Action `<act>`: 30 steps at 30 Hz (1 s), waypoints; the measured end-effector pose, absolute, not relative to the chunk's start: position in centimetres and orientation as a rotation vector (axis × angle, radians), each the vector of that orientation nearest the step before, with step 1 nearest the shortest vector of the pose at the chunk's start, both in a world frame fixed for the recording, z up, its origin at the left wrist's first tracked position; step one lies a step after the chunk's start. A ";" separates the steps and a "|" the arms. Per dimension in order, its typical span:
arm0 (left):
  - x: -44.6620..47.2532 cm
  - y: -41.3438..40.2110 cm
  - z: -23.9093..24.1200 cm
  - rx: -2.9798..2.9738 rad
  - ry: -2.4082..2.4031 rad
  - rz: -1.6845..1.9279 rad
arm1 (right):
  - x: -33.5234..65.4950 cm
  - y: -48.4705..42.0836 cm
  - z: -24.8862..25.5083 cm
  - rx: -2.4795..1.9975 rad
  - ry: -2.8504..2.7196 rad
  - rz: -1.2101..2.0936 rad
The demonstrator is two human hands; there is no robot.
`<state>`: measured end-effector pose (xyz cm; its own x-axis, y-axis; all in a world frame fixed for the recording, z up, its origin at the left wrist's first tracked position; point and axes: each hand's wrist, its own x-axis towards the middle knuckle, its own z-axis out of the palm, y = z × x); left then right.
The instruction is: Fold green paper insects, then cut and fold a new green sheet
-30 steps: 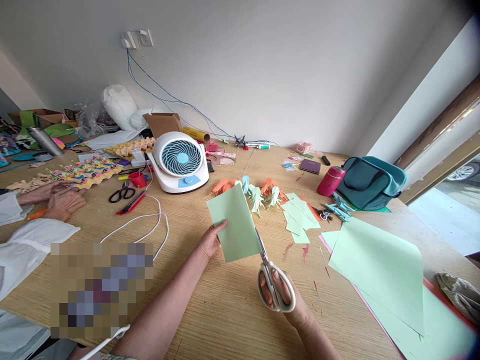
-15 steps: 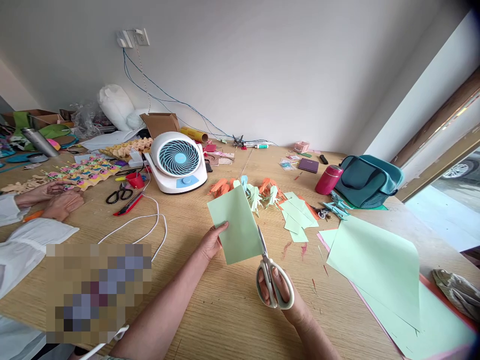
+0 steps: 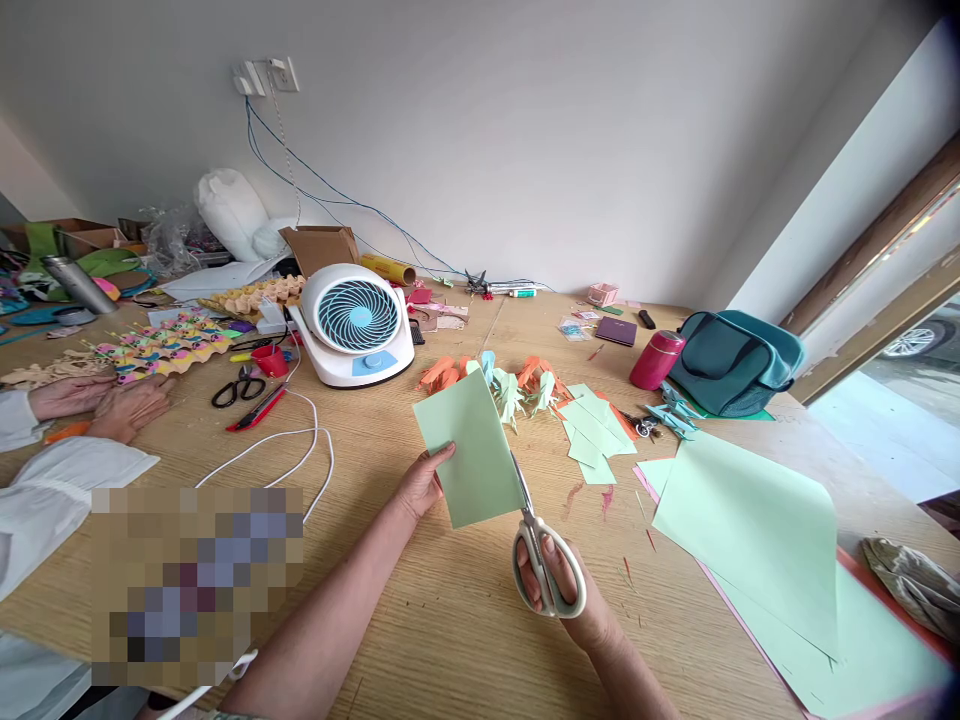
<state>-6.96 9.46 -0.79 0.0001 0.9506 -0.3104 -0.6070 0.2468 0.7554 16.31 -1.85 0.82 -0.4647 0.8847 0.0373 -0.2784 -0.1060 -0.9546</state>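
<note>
A pale green sheet of paper (image 3: 474,465) is held up over the table, tilted, by my left hand (image 3: 422,482). The thumb lies on its front and the fingers go behind it, out of sight. My right hand (image 3: 574,590) grips white-handled scissors (image 3: 541,560) with fingers through the loops. The blades point up along the paper's right edge; whether they touch it I cannot tell. Beyond the sheet lie folded green paper figures (image 3: 510,398) and orange ones (image 3: 441,374). Small cut green pieces (image 3: 598,430) are spread to their right.
Large green sheets (image 3: 750,540) lie at the right, near a teal bag (image 3: 739,362) and a red bottle (image 3: 657,360). A white fan (image 3: 358,325) stands at centre left, beside black scissors (image 3: 238,387) and a red cutter (image 3: 256,408). A co-worker's hands (image 3: 124,405) are at far left.
My hands, the paper and the scissors have hardly moved, shifting very slightly left. The co-worker's hands and the colourful strip near them have shifted a little.
</note>
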 end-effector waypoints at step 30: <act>-7.0 9.1 -0.4 0.556 0.894 1.248 | 16.2 -2.0 1.2 -0.791 -1.281 1.686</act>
